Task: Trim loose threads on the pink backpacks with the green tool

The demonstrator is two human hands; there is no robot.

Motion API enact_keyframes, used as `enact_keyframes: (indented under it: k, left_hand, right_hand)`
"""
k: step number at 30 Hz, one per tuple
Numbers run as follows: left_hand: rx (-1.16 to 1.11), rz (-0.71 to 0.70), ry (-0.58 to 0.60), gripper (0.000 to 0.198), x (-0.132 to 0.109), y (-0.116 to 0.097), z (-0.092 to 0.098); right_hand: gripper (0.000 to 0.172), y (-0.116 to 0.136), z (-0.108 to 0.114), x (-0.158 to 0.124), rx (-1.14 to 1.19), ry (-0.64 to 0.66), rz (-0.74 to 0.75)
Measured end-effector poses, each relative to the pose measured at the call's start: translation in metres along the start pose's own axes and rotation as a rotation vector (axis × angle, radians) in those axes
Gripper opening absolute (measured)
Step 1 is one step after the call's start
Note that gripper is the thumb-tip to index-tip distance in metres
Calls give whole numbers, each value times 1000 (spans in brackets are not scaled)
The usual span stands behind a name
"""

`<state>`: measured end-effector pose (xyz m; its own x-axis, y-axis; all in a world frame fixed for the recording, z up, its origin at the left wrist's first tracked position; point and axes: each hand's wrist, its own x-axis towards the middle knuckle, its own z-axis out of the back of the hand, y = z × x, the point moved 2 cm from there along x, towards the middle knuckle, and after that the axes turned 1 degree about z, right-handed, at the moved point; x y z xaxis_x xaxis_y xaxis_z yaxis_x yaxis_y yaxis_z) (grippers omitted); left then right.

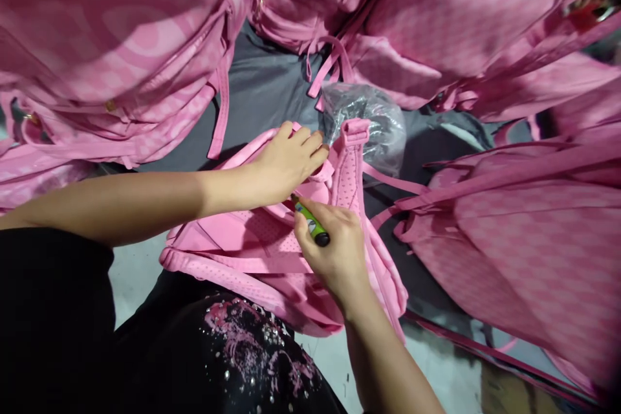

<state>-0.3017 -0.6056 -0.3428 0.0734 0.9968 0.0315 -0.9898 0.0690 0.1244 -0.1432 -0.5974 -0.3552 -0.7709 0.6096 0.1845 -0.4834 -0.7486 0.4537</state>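
A pink backpack [252, 249] lies back-side up on my lap, its mesh shoulder strap [350, 165] running up to the far side. My left hand [286, 158] rests on the top of the backpack beside that strap, fingers curled down and pressing the fabric. My right hand [334, 246] is closed round a green lighter with a black end [311, 225], its tip pointing at the backpack just under my left hand.
Piles of pink backpacks [121, 45] surround me on the left, far side and right [533, 233]. A crumpled clear plastic bag [373, 116] lies on grey cloth [266, 87] beyond the strap. Pale floor [130, 278] shows beside my black clothing.
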Motion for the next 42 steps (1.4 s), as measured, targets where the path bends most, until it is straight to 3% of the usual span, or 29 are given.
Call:
enact_keyframes:
  k: [7,11,13,18,21,26,31,34,42]
  left_hand:
    - [54,17,27,55,-14,-11,13]
    - [47,21,146,90,-29,-16,21]
    - [48,92,210,101,-39,-16,24]
    - [16,360,252,107,-56,-14,25]
    - [41,354,277,105,-57,-18,21]
    - [73,310,341,85,-49,-25,14]
    - [36,402,502,105,-46,-24,15]
    - [-21,467,530,115,-49,-20,20]
    - [-70,242,397,105,-56,7,8]
  right_hand:
    - [29,-2,8,-10,28,46,24]
    - [30,-3,7,-21,97,17,65]
    - [30,-3,4,-26,138,3,81]
    - [30,-7,-5,-27,209,20,98]
    - [30,-13,-6,-25,229,41,111]
    - [31,-29,-6,-23,271,95,124]
    - [30,-36,-13,-26,334,68,145]
    - [32,-37,-15,-28,350,33,144]
    - [29,-19,-18,-23,341,1,92]
